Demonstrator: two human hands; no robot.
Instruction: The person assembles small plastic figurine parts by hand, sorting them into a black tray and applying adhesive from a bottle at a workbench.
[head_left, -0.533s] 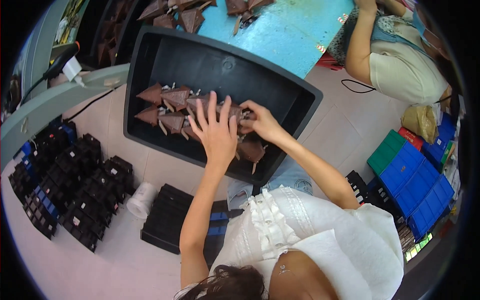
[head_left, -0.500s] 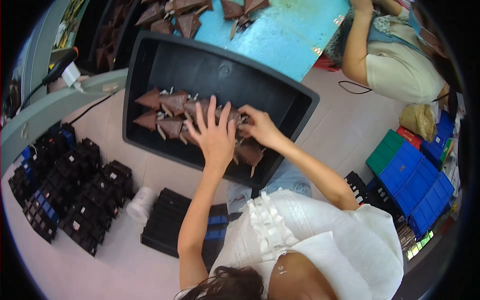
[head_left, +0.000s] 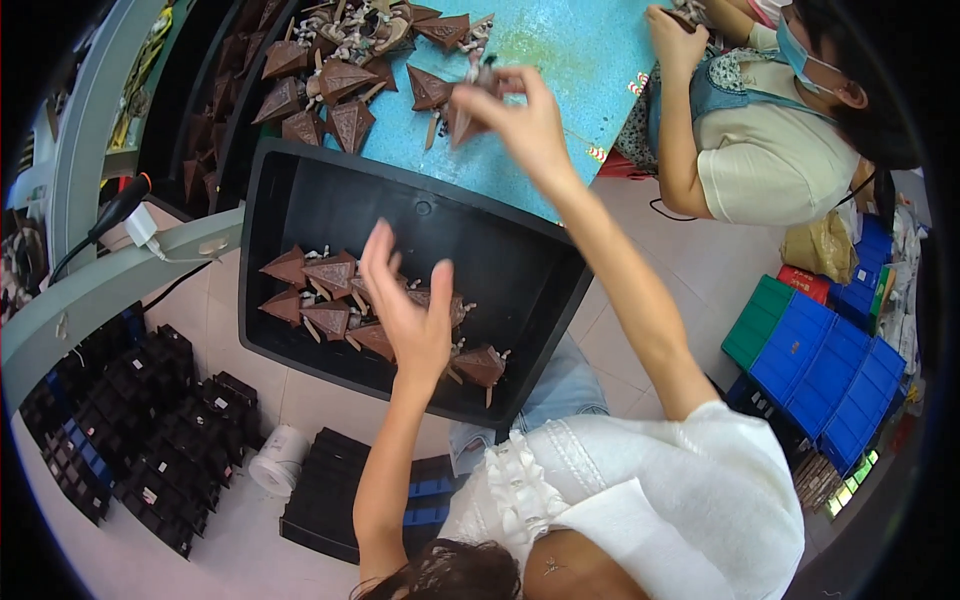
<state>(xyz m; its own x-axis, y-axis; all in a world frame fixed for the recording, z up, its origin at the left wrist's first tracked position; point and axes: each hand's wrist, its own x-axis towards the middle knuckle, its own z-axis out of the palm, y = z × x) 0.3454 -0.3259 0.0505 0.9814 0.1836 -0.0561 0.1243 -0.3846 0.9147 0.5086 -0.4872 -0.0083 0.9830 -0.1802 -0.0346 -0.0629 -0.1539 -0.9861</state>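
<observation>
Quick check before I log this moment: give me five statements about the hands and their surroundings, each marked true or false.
1. The left hand is open over the black tray. True.
2. The right hand is inside the tray. False: the right hand is over the blue table, its fingers on a brown piece.
3. Other brown pieces lie in the tray. True.
4. The white bucket is on the table. False: the white bucket is on the floor.
5. Blue crates are at the picture's right. True.

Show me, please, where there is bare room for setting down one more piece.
Inside the black tray, between its far rim and the brown pyramid pieces; also on the blue tabletop, between right hand and co-worker. Crowded: the tray's near-left part, the tabletop's left end.
</observation>
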